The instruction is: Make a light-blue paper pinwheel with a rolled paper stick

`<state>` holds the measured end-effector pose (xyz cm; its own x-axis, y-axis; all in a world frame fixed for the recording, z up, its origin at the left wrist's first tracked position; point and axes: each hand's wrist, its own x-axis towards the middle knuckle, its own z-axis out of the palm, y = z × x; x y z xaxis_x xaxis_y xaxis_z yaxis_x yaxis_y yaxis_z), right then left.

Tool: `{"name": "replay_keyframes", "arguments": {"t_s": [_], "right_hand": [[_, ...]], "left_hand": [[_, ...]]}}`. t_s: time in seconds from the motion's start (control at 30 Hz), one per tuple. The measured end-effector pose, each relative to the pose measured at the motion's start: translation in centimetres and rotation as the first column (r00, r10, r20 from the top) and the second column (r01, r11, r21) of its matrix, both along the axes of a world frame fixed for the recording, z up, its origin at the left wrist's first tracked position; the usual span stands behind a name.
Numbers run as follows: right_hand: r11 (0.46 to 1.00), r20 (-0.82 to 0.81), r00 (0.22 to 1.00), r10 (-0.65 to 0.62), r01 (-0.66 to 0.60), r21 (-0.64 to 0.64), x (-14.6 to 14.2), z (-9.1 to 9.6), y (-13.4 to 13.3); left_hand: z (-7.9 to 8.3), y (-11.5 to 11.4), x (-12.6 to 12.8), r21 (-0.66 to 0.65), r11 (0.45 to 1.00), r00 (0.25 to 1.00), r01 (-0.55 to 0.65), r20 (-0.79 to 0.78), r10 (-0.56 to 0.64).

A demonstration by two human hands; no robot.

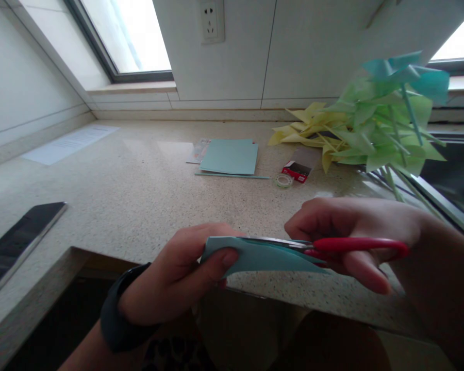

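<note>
Near the counter's front edge, my left hand (195,263) pinches the left end of a folded light-blue paper sheet (261,257), thumb on the near side and fingers behind it. My right hand (363,232) grips a pair of red-handled scissors (344,246), with a finger and the thumb at the handle loops. The scissors' metal blades point left and lie along the upper edge of the paper, reaching close to my left fingers. How far the blades are apart is hard to make out. A dark band (118,309) circles my left wrist.
A stack of light-blue paper squares (230,156) lies mid-counter, a thin stick (232,175) before it. Beside it are a tape roll (283,180) and a small red box (296,171). Paper pinwheels (394,113) stand at right by the sink. A phone (23,242) lies left.
</note>
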<state>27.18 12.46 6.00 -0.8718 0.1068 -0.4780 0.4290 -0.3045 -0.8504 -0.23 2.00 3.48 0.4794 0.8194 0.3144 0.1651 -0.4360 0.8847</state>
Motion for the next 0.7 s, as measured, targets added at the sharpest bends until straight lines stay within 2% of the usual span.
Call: {"name": "replay_keyframes", "arguments": {"t_s": [0.27, 0.47, 0.7], "right_hand": [[0.998, 0.008, 0.998, 0.067, -0.067, -0.001, -0.4, 0.52, 0.05], [0.996, -0.055, 0.997, 0.052, -0.048, 0.073, -0.15, 0.25, 0.03], [0.998, -0.026, 0.998, 0.049, -0.047, 0.046, 0.02, 0.26, 0.06]], "left_hand": [[0.1, 0.19, 0.14, 0.046, 0.998, 0.999, 0.036, -0.022, -0.035], [0.22, 0.31, 0.08, 0.058, 0.997, 0.998, 0.041, -0.056, -0.038], [-0.07, 0.12, 0.11, 0.038, 0.999, 1.0, 0.022, 0.014, -0.022]]}}
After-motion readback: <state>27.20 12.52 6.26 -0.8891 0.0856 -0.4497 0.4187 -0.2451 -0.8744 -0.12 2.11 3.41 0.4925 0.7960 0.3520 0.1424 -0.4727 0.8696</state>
